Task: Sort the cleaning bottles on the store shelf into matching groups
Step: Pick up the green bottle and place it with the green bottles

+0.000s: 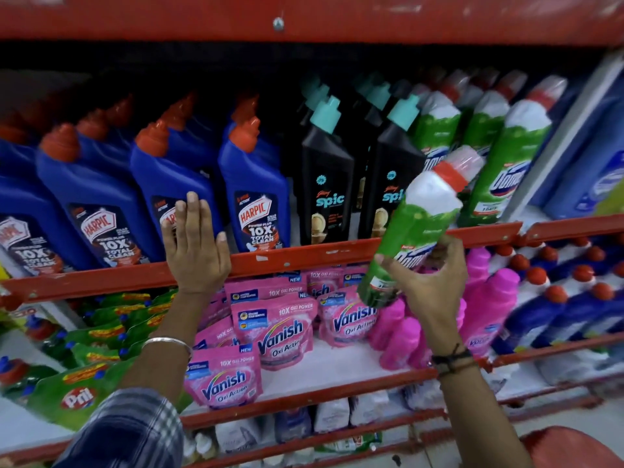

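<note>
green bottle [418, 221] in right hand [429, 282], tilted

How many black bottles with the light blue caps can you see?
2 clearly, standing at the front: one Spic bottle right of the blue Harpic bottles, another Spic bottle beside the green bottles. More teal caps peek out behind, so more are hidden.

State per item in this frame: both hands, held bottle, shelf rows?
left hand: open, flat against Harpic bottle
right hand: gripping green bottle
green bottle: tilted, off shelf, capped
Harpic row: upright
black Spic bottles: upright
green Domex row: upright
</note>
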Demonstrator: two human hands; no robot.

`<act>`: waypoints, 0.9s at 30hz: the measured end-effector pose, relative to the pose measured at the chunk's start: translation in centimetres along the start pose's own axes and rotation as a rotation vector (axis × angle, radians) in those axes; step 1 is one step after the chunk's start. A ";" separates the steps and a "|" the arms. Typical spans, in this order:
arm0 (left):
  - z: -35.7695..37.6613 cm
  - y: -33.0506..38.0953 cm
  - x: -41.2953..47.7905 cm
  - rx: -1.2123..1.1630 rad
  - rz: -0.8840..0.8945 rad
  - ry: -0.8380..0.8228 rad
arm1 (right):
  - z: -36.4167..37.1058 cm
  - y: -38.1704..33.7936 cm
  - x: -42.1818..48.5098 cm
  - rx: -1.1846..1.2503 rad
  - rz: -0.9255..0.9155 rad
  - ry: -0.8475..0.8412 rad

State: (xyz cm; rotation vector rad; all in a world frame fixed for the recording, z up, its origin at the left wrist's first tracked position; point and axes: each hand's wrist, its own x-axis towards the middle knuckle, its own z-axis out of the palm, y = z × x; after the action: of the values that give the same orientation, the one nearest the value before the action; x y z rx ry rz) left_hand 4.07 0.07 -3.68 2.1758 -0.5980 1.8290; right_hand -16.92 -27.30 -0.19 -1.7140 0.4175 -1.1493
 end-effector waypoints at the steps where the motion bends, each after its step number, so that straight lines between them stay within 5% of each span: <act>1: 0.0 -0.1 -0.1 0.000 0.004 0.001 | -0.3 -0.5 1.0 0.015 -0.018 0.035; 12: 0.2 -0.2 -0.2 0.026 0.030 0.033 | -1.5 -3.1 11.1 -0.036 -0.074 0.266; 27: 0.3 -0.2 -0.3 0.034 0.028 0.040 | -0.7 1.0 13.7 -0.193 -0.009 0.164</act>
State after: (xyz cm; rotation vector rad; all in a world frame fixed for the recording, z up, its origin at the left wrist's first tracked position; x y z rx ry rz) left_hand 4.40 0.17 -4.01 2.1574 -0.5969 1.9058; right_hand -10.53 -37.86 5.78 -1.7934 0.6395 -1.2955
